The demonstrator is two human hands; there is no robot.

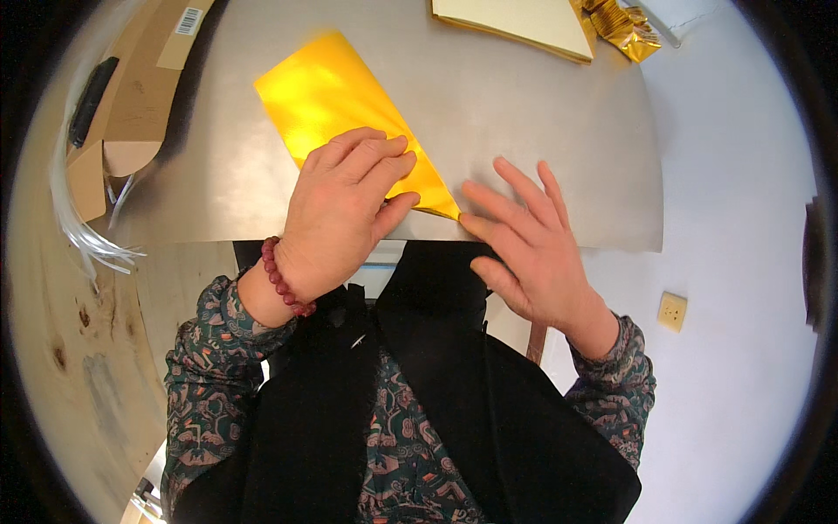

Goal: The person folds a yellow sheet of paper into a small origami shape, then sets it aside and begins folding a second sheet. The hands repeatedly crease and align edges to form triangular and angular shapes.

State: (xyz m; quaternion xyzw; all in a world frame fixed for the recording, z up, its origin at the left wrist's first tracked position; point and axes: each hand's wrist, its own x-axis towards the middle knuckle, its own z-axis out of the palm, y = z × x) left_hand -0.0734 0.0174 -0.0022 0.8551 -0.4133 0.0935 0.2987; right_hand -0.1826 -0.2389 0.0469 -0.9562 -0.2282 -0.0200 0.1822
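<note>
A sheet of shiny gold foil paper [323, 83] lies slantwise on the grey metal tabletop, its lower right end narrowing to a folded point. My left hand [336, 196] rests on the lower part of the sheet, fingers bent loosely over it and thumb near its lower edge. What lies under that palm is hidden. At the pointed corner, the index fingertip of my right hand [528, 240] touches the paper, while its other fingers are spread and raised and the thumb stands apart. Red beads circle my left wrist.
At the back right sit a stack of pale paper sheets [524, 22] and a bundle of folded gold foil pieces [627, 31]. On the left stands a cardboard box [135, 105] with a black object on it; clear plastic strands [96, 240] hang beside it. The tabletop [602, 166] ends close to me.
</note>
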